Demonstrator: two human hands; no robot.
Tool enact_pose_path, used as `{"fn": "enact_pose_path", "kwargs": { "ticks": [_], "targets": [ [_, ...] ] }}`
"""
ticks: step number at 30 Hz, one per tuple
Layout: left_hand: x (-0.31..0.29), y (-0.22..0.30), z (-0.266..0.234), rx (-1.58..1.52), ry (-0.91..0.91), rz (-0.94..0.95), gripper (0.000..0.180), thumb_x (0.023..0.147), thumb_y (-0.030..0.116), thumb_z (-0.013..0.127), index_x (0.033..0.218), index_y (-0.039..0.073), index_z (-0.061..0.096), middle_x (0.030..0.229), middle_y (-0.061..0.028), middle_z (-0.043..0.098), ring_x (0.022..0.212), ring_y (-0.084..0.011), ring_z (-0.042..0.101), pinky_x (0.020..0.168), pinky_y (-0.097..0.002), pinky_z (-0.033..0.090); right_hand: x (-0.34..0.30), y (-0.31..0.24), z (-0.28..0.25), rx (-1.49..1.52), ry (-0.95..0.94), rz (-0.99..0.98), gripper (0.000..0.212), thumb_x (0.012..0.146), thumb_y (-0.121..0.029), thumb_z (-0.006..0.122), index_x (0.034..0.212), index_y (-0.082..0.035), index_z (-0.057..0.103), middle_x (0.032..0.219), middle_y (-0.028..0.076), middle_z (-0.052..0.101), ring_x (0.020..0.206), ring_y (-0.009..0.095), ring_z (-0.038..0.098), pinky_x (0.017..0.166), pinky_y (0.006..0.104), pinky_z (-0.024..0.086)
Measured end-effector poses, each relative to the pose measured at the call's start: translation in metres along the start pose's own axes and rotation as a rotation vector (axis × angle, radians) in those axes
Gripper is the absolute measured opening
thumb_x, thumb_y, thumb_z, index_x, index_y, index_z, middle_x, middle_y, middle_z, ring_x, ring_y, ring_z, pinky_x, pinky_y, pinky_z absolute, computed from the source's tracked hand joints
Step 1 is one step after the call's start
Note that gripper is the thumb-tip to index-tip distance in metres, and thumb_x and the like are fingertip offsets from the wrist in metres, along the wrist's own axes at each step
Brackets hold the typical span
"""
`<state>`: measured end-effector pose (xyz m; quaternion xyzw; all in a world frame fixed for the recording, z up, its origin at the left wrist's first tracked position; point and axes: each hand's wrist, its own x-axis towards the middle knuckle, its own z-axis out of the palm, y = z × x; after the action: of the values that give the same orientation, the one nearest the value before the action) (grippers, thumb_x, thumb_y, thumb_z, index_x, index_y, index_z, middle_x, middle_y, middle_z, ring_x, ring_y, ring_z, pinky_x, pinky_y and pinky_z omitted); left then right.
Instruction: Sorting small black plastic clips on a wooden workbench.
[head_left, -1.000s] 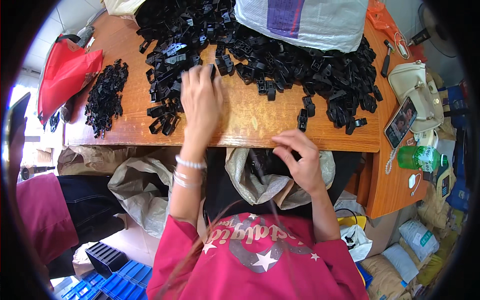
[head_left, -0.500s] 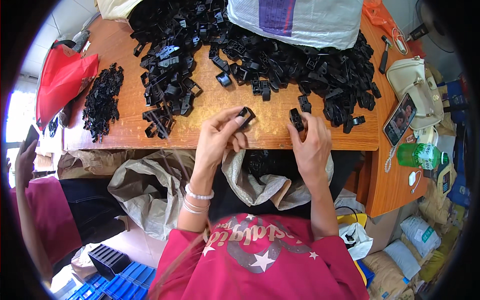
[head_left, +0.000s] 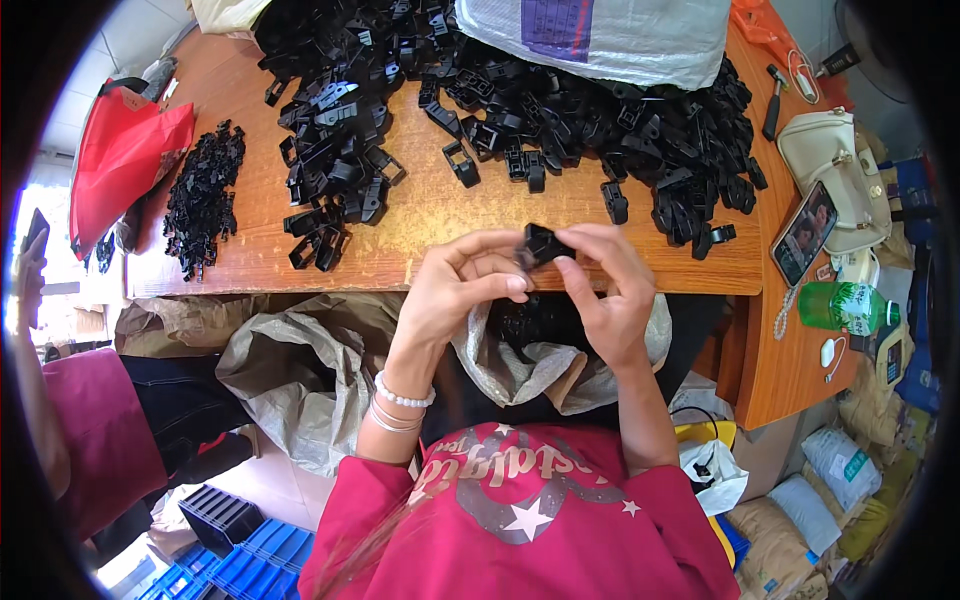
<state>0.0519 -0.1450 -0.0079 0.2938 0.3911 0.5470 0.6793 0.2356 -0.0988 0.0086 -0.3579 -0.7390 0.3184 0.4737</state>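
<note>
In front of me, just above the table's near edge, both hands meet at a small black plastic part (head_left: 541, 244). My right hand (head_left: 612, 285) pinches it between thumb and fingers. My left hand (head_left: 455, 288), with bead bracelets at the wrist, has its curled fingers against the left side of the part. Motion blurs this spot, so whether one or two pieces are between the hands is hard to see. Beyond them a big heap of similar black parts (head_left: 560, 120) spreads over the wooden table (head_left: 420, 235). One loose part (head_left: 461, 165) lies at the heap's near edge.
Smaller black pieces (head_left: 205, 200) form a pile at left, by a red bag (head_left: 125, 170). A white sack (head_left: 640, 45) rests on the heap. Below the table edge hangs an open sack (head_left: 560, 375). At right are a phone (head_left: 803, 232), green bottle (head_left: 848, 308) and hammer (head_left: 772, 103). Another person sits left.
My hands have come together from apart, each having held a black part. A part at the heap's near edge now lies differently. The person at left has shifted the raised phone.
</note>
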Motion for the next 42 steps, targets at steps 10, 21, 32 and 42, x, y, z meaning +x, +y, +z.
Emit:
{"fn": "enact_pose_path", "kwargs": {
  "ticks": [10,21,32,42],
  "targets": [
    [0.006,-0.011,0.019,0.304,0.151,0.116,0.018,0.091,-0.004,0.055,0.108,-0.009,0.057,0.099,-0.0116,0.067,0.093,-0.0160,0.067,0.081,-0.0268,0.055,-0.009,0.031,0.033,-0.074,0.077,0.071,0.017,0.088,-0.002,0.058,0.104,0.002,0.061,0.096,0.016,0.062,0.086,0.030,0.063,0.074,0.0351,0.049],
    [0.009,-0.005,0.022,1.103,0.078,0.578,0.036,0.077,-0.012,0.057,0.112,-0.004,0.052,0.100,-0.0173,0.061,0.086,-0.0279,0.066,0.075,-0.0367,0.053,-0.009,0.015,0.002,0.148,0.115,0.170,0.020,0.085,0.001,0.061,0.104,0.003,0.066,0.100,0.010,0.064,0.086,0.016,0.063,0.073,0.0268,0.050],
    [-0.003,0.005,0.015,0.338,-0.030,-0.002,0.028,0.091,0.004,0.061,0.117,-0.008,0.054,0.083,-0.0092,0.067,0.074,-0.0123,0.066,0.067,-0.0239,0.053,-0.005,0.002,0.001,-0.067,-0.103,-0.170,0.027,0.075,0.005,0.068,0.102,0.000,0.067,0.099,0.011,0.061,0.085,0.027,0.061,0.072,0.0344,0.049],
    [-0.012,-0.006,0.033,0.777,0.056,0.411,0.042,0.089,-0.004,0.057,0.130,0.001,0.050,0.094,-0.0141,0.066,0.072,-0.0154,0.068,0.065,-0.0263,0.053,-0.012,0.007,0.003,0.221,-0.111,0.245,0.030,0.080,0.000,0.067,0.109,0.002,0.064,0.103,0.011,0.062,0.093,0.021,0.061,0.085,0.0300,0.047]
  ]
}}
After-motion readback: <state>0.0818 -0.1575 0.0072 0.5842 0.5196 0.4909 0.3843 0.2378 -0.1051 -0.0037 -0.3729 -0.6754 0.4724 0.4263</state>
